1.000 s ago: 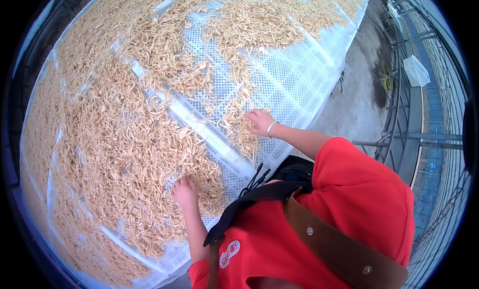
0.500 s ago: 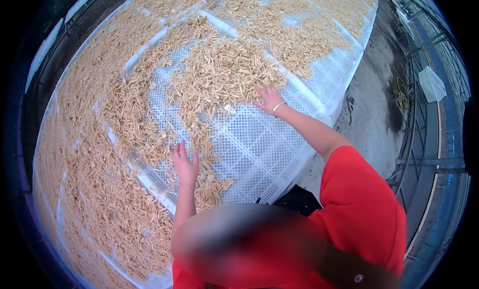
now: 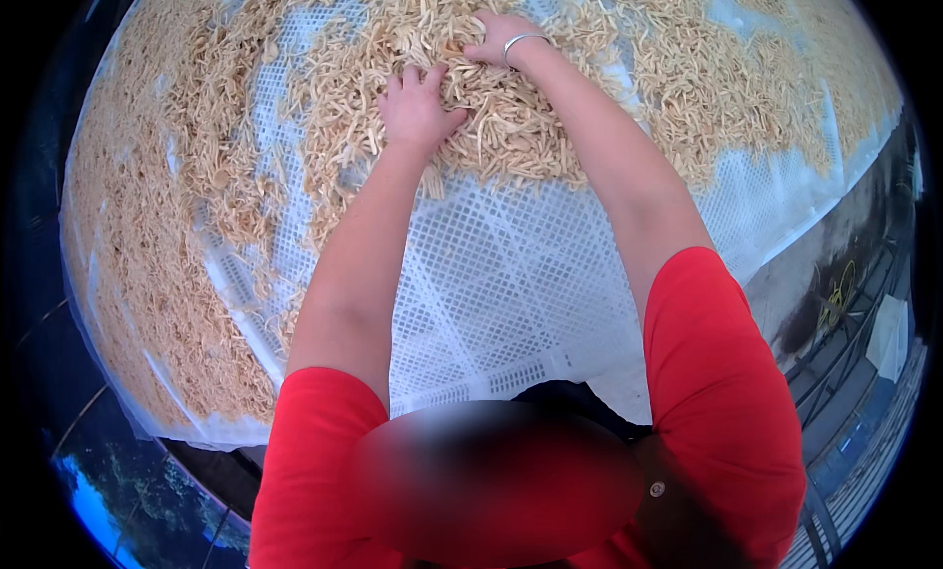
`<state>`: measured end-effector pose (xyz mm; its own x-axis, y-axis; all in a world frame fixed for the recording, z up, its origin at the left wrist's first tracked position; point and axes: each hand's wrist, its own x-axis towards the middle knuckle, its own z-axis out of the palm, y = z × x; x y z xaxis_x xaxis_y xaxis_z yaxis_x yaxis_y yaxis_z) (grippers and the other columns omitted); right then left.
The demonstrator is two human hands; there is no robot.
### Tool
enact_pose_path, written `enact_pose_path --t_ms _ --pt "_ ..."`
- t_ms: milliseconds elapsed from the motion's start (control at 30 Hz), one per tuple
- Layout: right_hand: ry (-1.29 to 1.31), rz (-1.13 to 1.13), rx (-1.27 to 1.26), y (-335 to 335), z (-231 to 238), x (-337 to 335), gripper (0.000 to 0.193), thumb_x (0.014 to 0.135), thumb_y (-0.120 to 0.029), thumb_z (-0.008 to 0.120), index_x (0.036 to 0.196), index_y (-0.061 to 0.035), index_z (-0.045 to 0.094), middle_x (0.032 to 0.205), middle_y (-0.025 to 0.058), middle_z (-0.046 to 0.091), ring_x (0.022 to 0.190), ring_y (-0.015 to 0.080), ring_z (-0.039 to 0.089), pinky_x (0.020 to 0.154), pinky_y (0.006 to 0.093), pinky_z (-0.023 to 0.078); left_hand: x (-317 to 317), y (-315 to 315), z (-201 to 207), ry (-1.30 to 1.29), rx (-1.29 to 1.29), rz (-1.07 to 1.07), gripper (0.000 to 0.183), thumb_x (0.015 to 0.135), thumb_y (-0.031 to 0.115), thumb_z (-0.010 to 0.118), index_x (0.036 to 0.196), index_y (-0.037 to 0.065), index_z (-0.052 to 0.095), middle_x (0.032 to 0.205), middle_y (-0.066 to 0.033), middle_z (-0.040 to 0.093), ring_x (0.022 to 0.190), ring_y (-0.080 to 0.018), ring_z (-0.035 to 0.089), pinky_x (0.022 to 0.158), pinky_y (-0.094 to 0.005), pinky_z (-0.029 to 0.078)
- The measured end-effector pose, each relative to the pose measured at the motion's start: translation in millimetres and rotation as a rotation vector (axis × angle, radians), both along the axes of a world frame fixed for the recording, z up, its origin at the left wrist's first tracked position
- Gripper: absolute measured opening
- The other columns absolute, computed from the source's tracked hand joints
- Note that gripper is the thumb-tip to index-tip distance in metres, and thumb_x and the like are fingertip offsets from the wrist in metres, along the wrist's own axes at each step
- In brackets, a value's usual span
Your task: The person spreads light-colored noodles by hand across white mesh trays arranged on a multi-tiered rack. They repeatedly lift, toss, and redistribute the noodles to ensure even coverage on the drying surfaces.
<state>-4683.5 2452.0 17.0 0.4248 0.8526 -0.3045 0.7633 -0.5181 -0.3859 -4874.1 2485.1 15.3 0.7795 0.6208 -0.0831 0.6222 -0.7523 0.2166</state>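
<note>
Both my arms reach forward over a heap of pale tan dried vegetable-like strips (image 3: 506, 142), whose exact kind I cannot make out. My left hand (image 3: 419, 109) lies palm down on the heap with its fingers spread and its thumb out to the right. A little farther away and to the right, my right hand (image 3: 506, 40), with a silver bangle (image 3: 518, 43) at the wrist, presses into the strips. Its thumb and fingers are apart, with the fingertips partly sunk among the strips. Beneath the heap, a white mesh tray (image 3: 471, 284) shows bare nearer to me.
More strips (image 3: 147, 245) cover the trays to the left and right, with white tray rims (image 3: 241, 318) between them. White sheeting (image 3: 830, 161) edges the right side. Beyond it are grey ground (image 3: 776, 318), a coiled yellow cord (image 3: 837, 296) and metal framing.
Both hands have moved forward onto the heap and closer together; the left hand came from the near left. My view has turned, and the bare mesh now lies mostly between my forearms.
</note>
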Motion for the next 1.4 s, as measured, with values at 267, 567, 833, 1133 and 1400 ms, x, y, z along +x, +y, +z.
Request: enact_pose_path --t_ms 267,567,833,1133,1400 --pt "0.359 0.227 -0.157 -174 37 -145 0.063 0.077 -0.048 0.065 0.126 -0.0109 0.048 0.113 0.0159 0.058 0.105 0.0326 0.057 0.09 0.0401 0.045 -201 -116 21 -0.08 -0.207 -0.172 0.051 0.054 0.018 0.079 0.102 0.014 0.06 0.094 -0.0076 0.051 0.095 -0.0275 0.051 0.082 -0.0414 0.043" --pt "-0.2 -0.134 0.008 -223 6 -170 0.07 0.075 -0.048 0.069 0.13 -0.0111 0.045 0.124 0.0177 0.048 0.104 0.0394 0.054 0.089 0.0411 0.044 -248 -119 42 -0.194 -0.034 0.124 0.06 0.062 0.032 0.077 0.117 0.019 0.058 0.108 -0.0095 0.052 0.105 -0.0304 0.048 0.093 -0.0502 0.035" --pt "0.565 -0.217 0.174 -132 24 -186 0.081 0.075 -0.053 0.068 0.138 -0.0151 0.036 0.131 0.0204 0.045 0.112 0.039 0.051 0.095 0.0401 0.042 -351 -150 24 -0.025 -0.522 0.221 0.041 0.076 0.032 0.068 0.113 0.016 0.062 0.115 -0.0089 0.052 0.102 -0.0289 0.051 0.093 -0.0433 0.039" --pt "-0.073 -0.058 0.036 79 13 -237 0.077 0.074 -0.056 0.064 0.139 -0.0237 0.037 0.14 0.0163 0.035 0.132 0.0339 0.03 0.103 0.0521 0.029 -404 -40 -27 -0.01 0.15 0.545 0.061 0.084 0.041 0.057 0.14 0.023 0.039 0.143 -0.0092 0.037 0.132 -0.0311 0.03 0.109 -0.0532 0.017" --pt "0.162 0.44 0.076 82 25 -246 0.046 0.076 -0.03 0.061 0.121 -0.0202 0.054 0.121 0.0084 0.053 0.114 0.0293 0.048 0.101 0.046 0.033 -395 -35 -31 0.106 0.103 0.607 0.061 0.087 0.044 0.049 0.142 0.024 0.034 0.147 -0.0099 0.031 0.136 -0.0325 0.024 0.109 -0.0572 0.01"
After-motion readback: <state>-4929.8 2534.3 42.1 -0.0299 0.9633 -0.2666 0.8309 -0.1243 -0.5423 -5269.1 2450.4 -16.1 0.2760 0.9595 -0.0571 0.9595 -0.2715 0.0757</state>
